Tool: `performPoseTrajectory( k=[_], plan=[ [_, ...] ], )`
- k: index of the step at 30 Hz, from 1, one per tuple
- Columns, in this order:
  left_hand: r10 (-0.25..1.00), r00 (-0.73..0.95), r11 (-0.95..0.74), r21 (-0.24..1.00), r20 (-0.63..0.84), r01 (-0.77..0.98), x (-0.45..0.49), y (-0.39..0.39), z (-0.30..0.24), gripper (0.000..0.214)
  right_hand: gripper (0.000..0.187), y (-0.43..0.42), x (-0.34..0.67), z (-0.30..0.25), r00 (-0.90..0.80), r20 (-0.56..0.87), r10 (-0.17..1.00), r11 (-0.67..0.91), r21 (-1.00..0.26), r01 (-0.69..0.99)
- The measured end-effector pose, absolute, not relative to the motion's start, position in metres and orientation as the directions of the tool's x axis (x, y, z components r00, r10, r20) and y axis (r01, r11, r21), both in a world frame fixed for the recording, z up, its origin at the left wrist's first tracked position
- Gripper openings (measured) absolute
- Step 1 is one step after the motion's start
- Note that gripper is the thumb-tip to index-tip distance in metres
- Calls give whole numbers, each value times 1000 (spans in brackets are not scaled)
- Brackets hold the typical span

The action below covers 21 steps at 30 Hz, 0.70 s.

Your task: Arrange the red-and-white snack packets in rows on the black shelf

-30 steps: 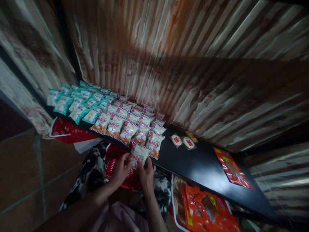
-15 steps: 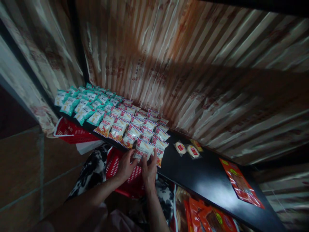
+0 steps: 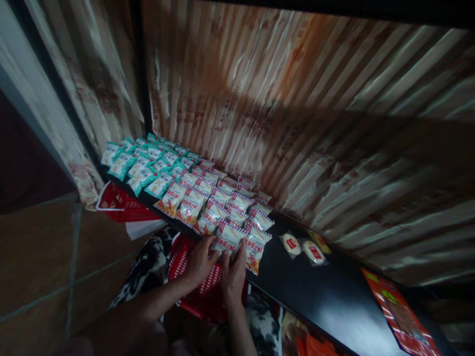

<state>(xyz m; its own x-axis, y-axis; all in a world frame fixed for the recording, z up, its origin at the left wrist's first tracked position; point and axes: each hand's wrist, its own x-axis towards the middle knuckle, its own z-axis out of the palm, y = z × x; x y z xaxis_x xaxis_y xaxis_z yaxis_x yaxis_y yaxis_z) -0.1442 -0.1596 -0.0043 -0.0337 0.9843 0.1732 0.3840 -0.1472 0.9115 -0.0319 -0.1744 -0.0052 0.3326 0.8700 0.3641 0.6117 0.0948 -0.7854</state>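
Observation:
A white snack bag [image 3: 229, 236] with red lettering lies at the front edge of the black shelf [image 3: 297, 282]. My left hand [image 3: 201, 259] grips its left lower side, and my right hand [image 3: 233, 269] grips its right side, fingers curled around the edges. Similar white-and-red snack bags [image 3: 191, 203] stand in tight rows behind it and to the left. One more such bag [image 3: 258, 244] leans just right of my right hand. Further left are rows of teal snack bags [image 3: 143, 179].
A red basket [image 3: 196, 291] sits below my hands, with another red basket [image 3: 124, 210] to the left. Two round wrapped crackers [image 3: 313, 252] and a red-orange packet [image 3: 403, 316] lie on the shelf's right part. A pleated curtain [image 3: 241, 109] hangs behind.
The view has shifted, so everything appears slightly further right and lower. Both hands stay on the same white snack bag, which looks little moved among the others.

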Motion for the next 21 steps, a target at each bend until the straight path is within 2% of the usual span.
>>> performPoseTrajectory(
  k=[8, 15, 21],
  plan=[
    [985, -15, -154, 911, 173, 382, -139, -154, -8, 42, 57, -170, -32, -15, 253, 437, 863, 131, -677, 724],
    [983, -10, -164, 904, 183, 394, -138, -153, -12, 42, 56, -171, -30, -18, 264, 386, 884, 112, -723, 682],
    [986, -17, -142, 902, 163, 407, -135, -151, -11, 43, 56, -170, -31, -19, 248, 435, 865, 151, -698, 700]
  ],
)
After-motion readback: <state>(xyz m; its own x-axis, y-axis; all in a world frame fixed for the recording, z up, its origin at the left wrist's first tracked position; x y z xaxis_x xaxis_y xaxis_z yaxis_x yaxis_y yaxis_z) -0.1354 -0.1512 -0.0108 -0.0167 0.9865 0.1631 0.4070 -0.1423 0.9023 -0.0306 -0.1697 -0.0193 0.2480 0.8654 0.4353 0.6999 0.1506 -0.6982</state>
